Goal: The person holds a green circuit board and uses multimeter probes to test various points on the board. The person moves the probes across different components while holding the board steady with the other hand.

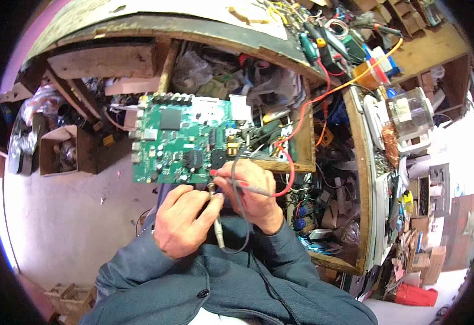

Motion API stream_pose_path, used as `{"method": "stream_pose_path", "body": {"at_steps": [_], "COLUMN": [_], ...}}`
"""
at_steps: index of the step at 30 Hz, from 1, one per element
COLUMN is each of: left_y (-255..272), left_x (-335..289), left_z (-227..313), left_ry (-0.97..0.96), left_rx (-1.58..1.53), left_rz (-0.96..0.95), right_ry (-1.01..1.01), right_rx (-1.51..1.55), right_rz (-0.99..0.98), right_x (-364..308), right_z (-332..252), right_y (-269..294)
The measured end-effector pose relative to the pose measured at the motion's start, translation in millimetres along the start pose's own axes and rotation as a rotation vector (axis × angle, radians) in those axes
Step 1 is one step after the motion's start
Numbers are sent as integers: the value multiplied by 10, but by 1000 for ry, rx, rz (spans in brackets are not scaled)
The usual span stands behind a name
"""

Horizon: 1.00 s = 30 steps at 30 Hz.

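Observation:
A green circuit board (164,146) with a row of black sockets along its far edge lies in front of me, its right end over an open drawer. My left hand (185,219) is closed at the board's near edge, fingers pinching a slim pale probe-like stick (218,234) whose lower end joins a grey cord. My right hand (253,195) is closed around a grey and red test probe (250,187) with a red lead. The red tip end is at the board's near right edge; exact contact is too small to tell.
The open wooden drawer (306,138) holds tools and loose parts. Screwdrivers (308,47) and wires lie on the bench at far right. An orange cable (351,81) crosses the drawer. A cardboard box (66,151) stands on the floor at left. A clear container (412,114) sits at right.

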State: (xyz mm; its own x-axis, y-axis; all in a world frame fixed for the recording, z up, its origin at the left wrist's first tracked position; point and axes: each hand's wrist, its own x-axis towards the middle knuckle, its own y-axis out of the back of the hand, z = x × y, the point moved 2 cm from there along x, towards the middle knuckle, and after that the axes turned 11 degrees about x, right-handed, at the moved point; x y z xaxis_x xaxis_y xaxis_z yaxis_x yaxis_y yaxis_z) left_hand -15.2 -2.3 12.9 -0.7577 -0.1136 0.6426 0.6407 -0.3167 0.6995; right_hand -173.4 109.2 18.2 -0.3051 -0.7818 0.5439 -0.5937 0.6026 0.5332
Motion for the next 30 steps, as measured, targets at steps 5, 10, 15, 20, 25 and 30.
{"method": "stream_pose_path", "body": {"at_steps": [5,10,15,20,25,30], "left_y": [-67,-57,35,0,-26,-28], "left_x": [83,20,-30,-86,-78,-92], "left_z": [57,18,19,-27,-24,-24], "left_ry": [10,3,-4,10,6,7], "left_rx": [-17,-12,-9,17,20,26], "left_rz": [35,66,42,29,14,11], "right_ry": [-6,90,73,132,149,138], "right_rx": [33,-77,-62,-123,-198,-173], "right_rz": [-3,4,115,94,69,49], "right_x": [17,26,-120,-199,-189,-172], "right_z": [-20,-44,-84,-100,-111,-123], "right_y": [134,88,80,68,60,56]}}
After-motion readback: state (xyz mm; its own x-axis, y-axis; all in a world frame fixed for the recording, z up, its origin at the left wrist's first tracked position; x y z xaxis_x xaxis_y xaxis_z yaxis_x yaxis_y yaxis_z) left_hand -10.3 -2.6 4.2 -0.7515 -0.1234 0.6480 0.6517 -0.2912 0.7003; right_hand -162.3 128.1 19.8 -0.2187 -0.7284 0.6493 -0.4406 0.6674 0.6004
